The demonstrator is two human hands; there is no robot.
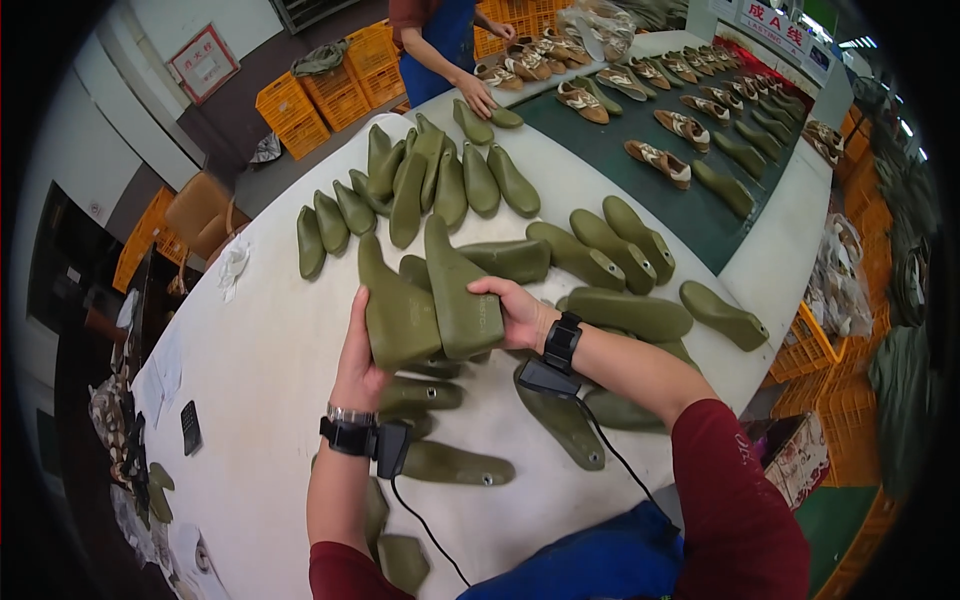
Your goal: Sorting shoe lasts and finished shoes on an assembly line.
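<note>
While both hands meet near the middle of the frame, 2 olive-green shoe lasts are held side by side above the white table (270,350). Gripping from below, the left hand (357,365) has its fingers curled behind the left last (395,305), so that last stands in front of the fingers with its toe pointing to the upper left. From the right side, the right hand (515,312) has its thumb and fingers closed over the heel edge of the right last (457,290), which rises just left of the fingertips and touches the left last along its side. Each wrist wears a black band with a small dark device and a cable. More green lasts lie scattered on the table beneath and beyond the hands, thickest toward the upper centre. At the upper right, brown-and-white shoes (660,160) sit in rows on a dark green belt (610,160). Another person's hand (478,97) rests on a last at the top centre, near orange crates (330,85)
</note>
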